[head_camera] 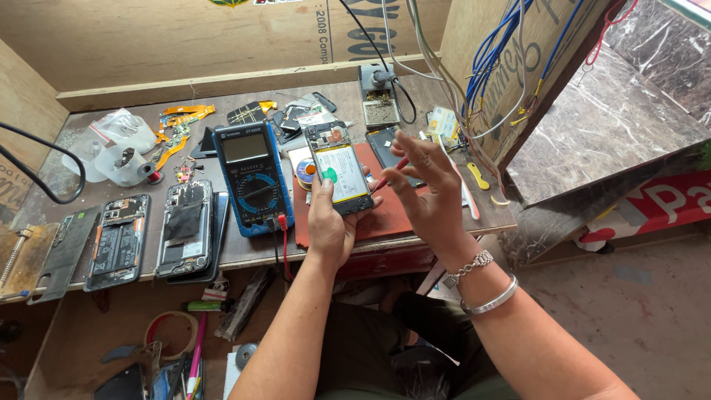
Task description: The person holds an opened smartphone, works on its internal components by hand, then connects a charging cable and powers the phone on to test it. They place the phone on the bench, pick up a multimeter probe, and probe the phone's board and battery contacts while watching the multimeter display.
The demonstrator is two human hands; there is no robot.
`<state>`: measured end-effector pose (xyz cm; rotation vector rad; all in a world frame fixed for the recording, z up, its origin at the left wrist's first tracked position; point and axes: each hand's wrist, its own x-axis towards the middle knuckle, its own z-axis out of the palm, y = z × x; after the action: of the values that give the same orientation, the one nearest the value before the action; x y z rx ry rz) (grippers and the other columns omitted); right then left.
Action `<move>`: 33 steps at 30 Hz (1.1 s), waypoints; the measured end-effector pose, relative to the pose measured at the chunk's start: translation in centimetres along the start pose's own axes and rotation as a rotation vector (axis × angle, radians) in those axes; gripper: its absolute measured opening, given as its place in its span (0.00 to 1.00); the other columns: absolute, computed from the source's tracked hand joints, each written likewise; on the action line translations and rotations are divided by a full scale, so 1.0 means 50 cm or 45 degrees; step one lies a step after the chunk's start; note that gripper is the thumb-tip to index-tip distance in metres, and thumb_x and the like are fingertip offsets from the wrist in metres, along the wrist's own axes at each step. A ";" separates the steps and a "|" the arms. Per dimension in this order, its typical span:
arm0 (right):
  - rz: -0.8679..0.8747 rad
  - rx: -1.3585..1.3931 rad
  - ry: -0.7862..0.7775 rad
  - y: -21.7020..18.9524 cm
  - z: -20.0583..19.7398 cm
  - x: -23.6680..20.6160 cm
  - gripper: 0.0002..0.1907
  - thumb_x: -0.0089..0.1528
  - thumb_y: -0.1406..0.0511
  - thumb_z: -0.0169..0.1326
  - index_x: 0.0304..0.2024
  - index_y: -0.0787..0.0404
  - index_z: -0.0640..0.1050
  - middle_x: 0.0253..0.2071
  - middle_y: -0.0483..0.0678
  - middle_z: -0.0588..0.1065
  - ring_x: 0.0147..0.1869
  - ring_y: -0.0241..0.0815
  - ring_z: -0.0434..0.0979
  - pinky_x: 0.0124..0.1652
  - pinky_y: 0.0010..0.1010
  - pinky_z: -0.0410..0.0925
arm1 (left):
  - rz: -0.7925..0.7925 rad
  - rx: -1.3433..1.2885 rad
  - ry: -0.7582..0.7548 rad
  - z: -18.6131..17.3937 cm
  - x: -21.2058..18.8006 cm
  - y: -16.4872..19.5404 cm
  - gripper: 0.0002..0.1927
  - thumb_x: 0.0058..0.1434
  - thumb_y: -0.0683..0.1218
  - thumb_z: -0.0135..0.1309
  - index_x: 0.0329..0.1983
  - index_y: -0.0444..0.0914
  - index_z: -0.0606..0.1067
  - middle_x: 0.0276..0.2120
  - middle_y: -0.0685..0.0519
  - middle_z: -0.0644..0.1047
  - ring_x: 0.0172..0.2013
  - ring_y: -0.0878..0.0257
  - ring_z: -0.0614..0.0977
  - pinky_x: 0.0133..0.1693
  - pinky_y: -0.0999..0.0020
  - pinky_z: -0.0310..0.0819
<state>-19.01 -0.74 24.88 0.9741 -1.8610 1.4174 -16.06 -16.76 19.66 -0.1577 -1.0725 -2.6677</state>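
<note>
My left hand (329, 222) holds an opened phone (339, 169) upright over the bench, its white battery and circuit board facing me. My right hand (429, 189) hovers just right of the phone, fingers spread, pinching a thin red tool (390, 174) whose tip points toward the phone's right edge. Silver bracelets ring my right wrist. Below both hands lies a red work mat (385, 215).
A blue multimeter (252, 178) with red and black leads stands left of the mat. Several dismantled phones (185, 230) lie along the bench's left front edge. Flex cables, plastic bags, a soldering stand (379, 100) and hanging wires (481, 81) crowd the back and right.
</note>
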 end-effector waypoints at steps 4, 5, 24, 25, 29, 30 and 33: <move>-0.009 -0.084 0.055 0.004 0.000 -0.003 0.16 0.67 0.74 0.62 0.56 0.57 0.81 0.40 0.46 0.78 0.41 0.35 0.81 0.41 0.24 0.74 | -0.026 -0.002 0.008 -0.002 -0.001 0.003 0.25 0.74 0.51 0.29 0.71 0.39 0.56 0.55 0.38 0.74 0.50 0.48 0.82 0.47 0.49 0.84; -0.006 -0.056 0.047 0.005 0.000 -0.004 0.17 0.66 0.74 0.62 0.57 0.57 0.80 0.40 0.46 0.78 0.42 0.35 0.81 0.42 0.24 0.75 | -0.017 0.004 0.006 -0.002 -0.002 0.002 0.25 0.74 0.51 0.29 0.71 0.39 0.55 0.55 0.38 0.74 0.51 0.48 0.82 0.47 0.50 0.84; 0.121 -0.207 -0.016 0.009 -0.002 -0.005 0.17 0.69 0.71 0.61 0.60 0.56 0.79 0.40 0.49 0.77 0.41 0.36 0.84 0.40 0.26 0.77 | -0.030 0.028 0.025 -0.003 0.000 0.000 0.25 0.74 0.51 0.28 0.72 0.40 0.54 0.56 0.38 0.74 0.50 0.47 0.82 0.46 0.50 0.84; 0.158 -0.260 -0.031 0.012 -0.003 -0.003 0.18 0.68 0.70 0.62 0.61 0.55 0.78 0.39 0.49 0.77 0.40 0.36 0.84 0.39 0.26 0.77 | -0.026 0.021 0.025 -0.001 0.002 0.001 0.25 0.74 0.51 0.28 0.72 0.40 0.54 0.56 0.39 0.74 0.50 0.48 0.82 0.46 0.50 0.84; 0.226 0.146 -0.089 0.023 -0.001 -0.024 0.26 0.69 0.73 0.52 0.69 0.63 0.64 0.49 0.51 0.77 0.49 0.38 0.83 0.45 0.27 0.77 | -0.006 0.007 0.017 0.001 0.002 0.001 0.24 0.74 0.50 0.28 0.71 0.40 0.55 0.56 0.39 0.74 0.51 0.48 0.82 0.46 0.51 0.84; 0.254 0.180 -0.061 0.029 -0.001 -0.029 0.24 0.70 0.73 0.52 0.68 0.63 0.65 0.49 0.51 0.77 0.50 0.39 0.84 0.47 0.28 0.77 | 0.001 0.011 0.006 0.001 0.002 0.000 0.24 0.74 0.50 0.28 0.71 0.40 0.55 0.56 0.39 0.74 0.50 0.48 0.82 0.46 0.51 0.84; 0.358 0.339 0.156 0.063 -0.001 -0.038 0.19 0.72 0.73 0.50 0.64 0.63 0.65 0.49 0.51 0.77 0.53 0.41 0.83 0.49 0.28 0.78 | 0.020 0.029 0.004 -0.002 -0.003 0.001 0.24 0.74 0.50 0.29 0.70 0.39 0.56 0.55 0.39 0.74 0.50 0.48 0.82 0.46 0.51 0.84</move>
<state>-20.62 0.21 21.70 0.7452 -1.8014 1.8866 -15.91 -16.82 19.60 -0.1569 -1.0963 -2.6397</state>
